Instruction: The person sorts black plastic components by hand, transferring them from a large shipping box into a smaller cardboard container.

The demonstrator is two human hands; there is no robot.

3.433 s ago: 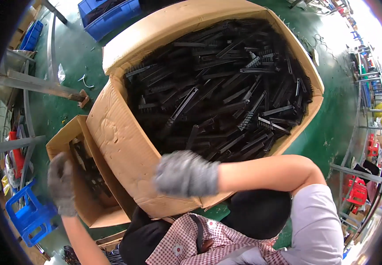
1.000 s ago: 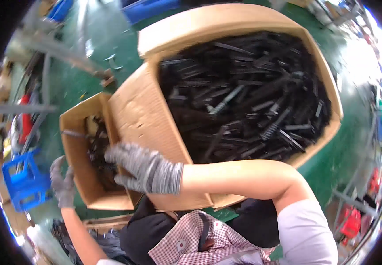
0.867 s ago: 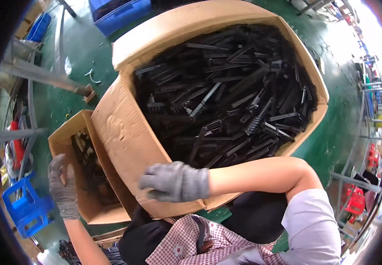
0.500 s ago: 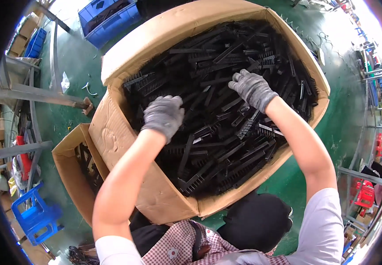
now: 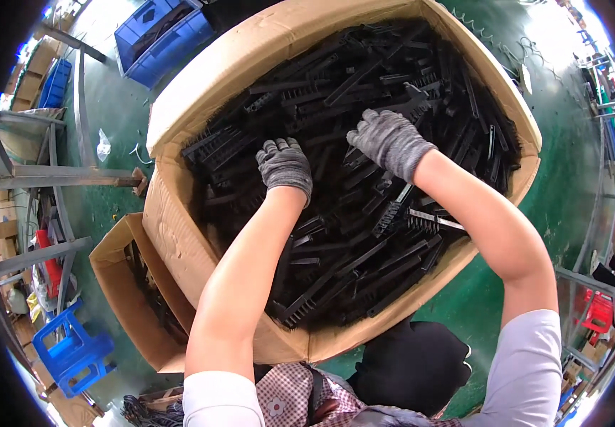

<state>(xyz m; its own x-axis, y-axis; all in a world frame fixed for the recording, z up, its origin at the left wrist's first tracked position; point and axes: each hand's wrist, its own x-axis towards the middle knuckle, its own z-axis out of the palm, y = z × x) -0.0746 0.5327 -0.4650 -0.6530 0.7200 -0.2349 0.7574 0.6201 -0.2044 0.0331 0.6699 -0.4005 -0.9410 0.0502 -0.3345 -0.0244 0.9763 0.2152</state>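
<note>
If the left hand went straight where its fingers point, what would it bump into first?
Probably the black pieces ahead of the left hand, but height is unclear: it might pass over toward the far cardboard wall.

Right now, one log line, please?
left hand: over black parts; right hand: over black parts; large carton: holds parts; small carton: beside it

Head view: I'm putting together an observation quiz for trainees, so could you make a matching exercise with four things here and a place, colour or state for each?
Column one
1. Left hand
2. Small cardboard box
3. Stool
4. Larger bin

Column two
A. Blue, toward the upper left
B. Between the stool and the large cardboard box
C. Blue, toward the lower left
D. Grey-gloved, at the black parts

Right pairs: 1-D, 2-B, 3-C, 4-A
</note>
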